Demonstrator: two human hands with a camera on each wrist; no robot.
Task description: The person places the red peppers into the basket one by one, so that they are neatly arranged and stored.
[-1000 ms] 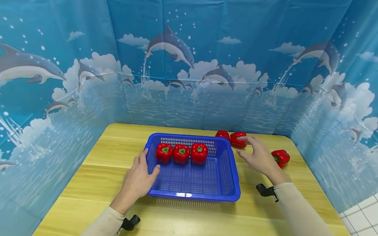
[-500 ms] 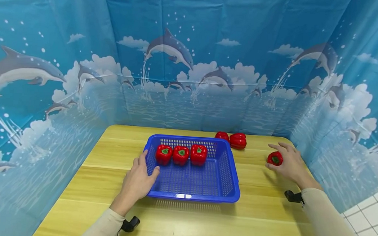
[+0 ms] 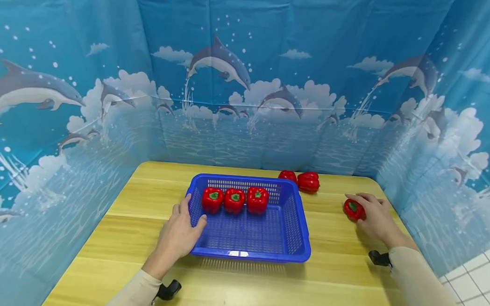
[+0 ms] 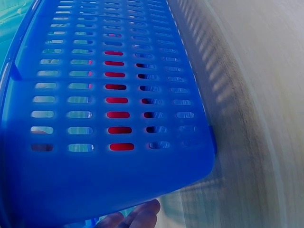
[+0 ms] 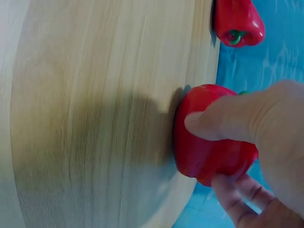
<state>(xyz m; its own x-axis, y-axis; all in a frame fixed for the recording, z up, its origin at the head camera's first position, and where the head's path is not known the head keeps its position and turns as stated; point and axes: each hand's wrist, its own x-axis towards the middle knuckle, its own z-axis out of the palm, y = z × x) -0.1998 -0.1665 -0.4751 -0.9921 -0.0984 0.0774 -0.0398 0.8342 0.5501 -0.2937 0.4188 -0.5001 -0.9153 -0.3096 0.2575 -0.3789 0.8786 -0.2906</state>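
My left hand (image 3: 181,231) grips the left side of a blue plastic basket (image 3: 249,255), thumb over the inner side. In the left wrist view its fingertips (image 4: 146,211) show at the end of the perforated basket wall (image 4: 95,175). Three red bell peppers with green stems stand in a row inside, among them the rightmost pepper (image 3: 257,200). Right of the basket, my right hand (image 3: 376,218) holds another red bell pepper (image 3: 353,209). The right wrist view shows the thumb (image 5: 204,126) across this pepper (image 5: 209,161) and fingers on its other side.
Two more red bell peppers lie behind the basket's far right corner, the nearer one (image 3: 308,182) on its side. A wooden table (image 3: 236,293) bears everything. Blue dolphin curtains (image 3: 246,139) hang close along its back and sides.
My right hand has moved right, from beside the far peppers to the lone pepper, and taken hold of it. That pepper has turned and shifted slightly left. The left hand stays put.
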